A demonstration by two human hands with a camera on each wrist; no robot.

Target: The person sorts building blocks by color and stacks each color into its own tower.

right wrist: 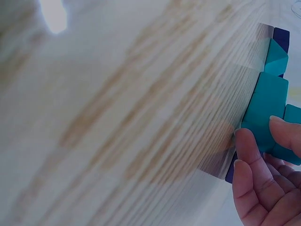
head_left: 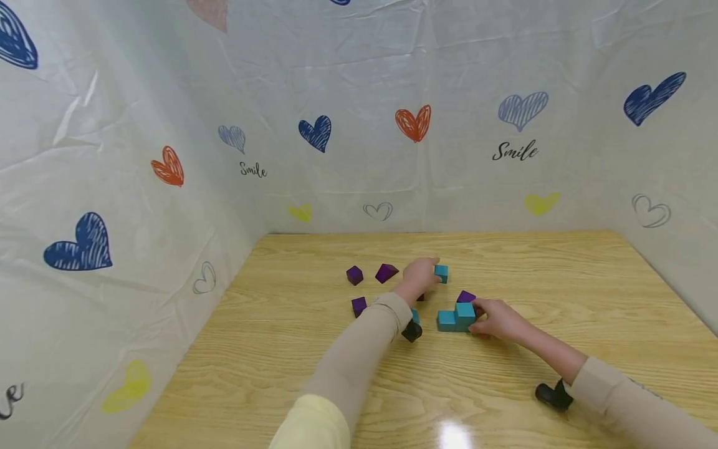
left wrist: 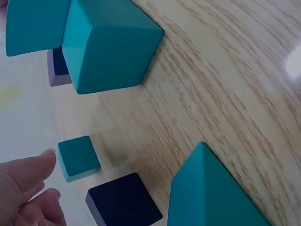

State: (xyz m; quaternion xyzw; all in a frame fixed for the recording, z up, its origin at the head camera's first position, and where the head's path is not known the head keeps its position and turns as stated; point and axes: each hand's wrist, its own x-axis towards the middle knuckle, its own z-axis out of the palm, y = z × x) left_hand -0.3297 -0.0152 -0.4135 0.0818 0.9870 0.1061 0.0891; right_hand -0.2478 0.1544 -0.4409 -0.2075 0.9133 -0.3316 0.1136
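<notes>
My left hand reaches out beside a small teal cube. In the left wrist view its thumb lies close to the cube, and the fingers grip nothing. Nearer the front, my right hand pinches a teal block between thumb and fingers. Another teal block sits against its left side. Just behind them is a purple block, partly covered. A dark purple block and a teal wedge lie under the left forearm, mostly hidden in the head view.
Left of my left arm lie a purple cube, a purple angular block and another purple cube. The wooden table meets a white sheet with printed hearts at the back and left.
</notes>
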